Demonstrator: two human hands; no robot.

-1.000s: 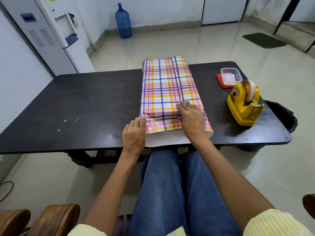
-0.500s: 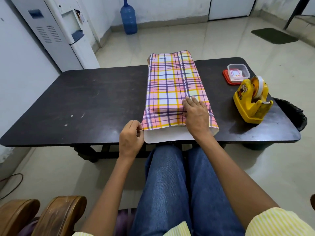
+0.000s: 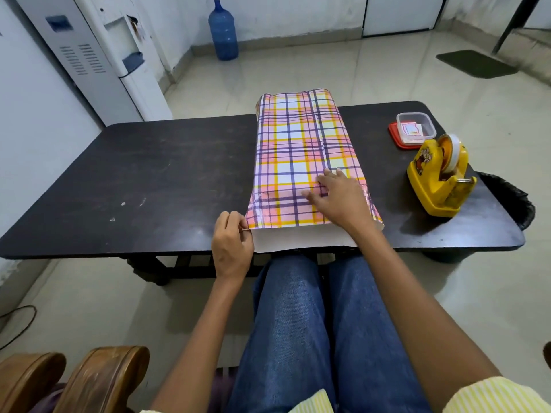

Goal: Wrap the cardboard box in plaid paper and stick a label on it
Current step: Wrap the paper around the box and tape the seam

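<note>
The plaid paper (image 3: 301,150) covers the box, long axis running straight away from the seated person, across the dark counter (image 3: 149,180). Its near end flap lies at the counter's front edge. The right hand (image 3: 340,198) presses flat, fingers spread, on that near end; the left hand (image 3: 232,245) pinches the flap's left corner.

A dark table (image 3: 149,180) holds a box wrapped in plaid paper (image 3: 301,150) at its middle. To the right sit a yellow tape dispenser (image 3: 438,177) and a clear tub (image 3: 416,128) on a red lid (image 3: 395,135).
</note>
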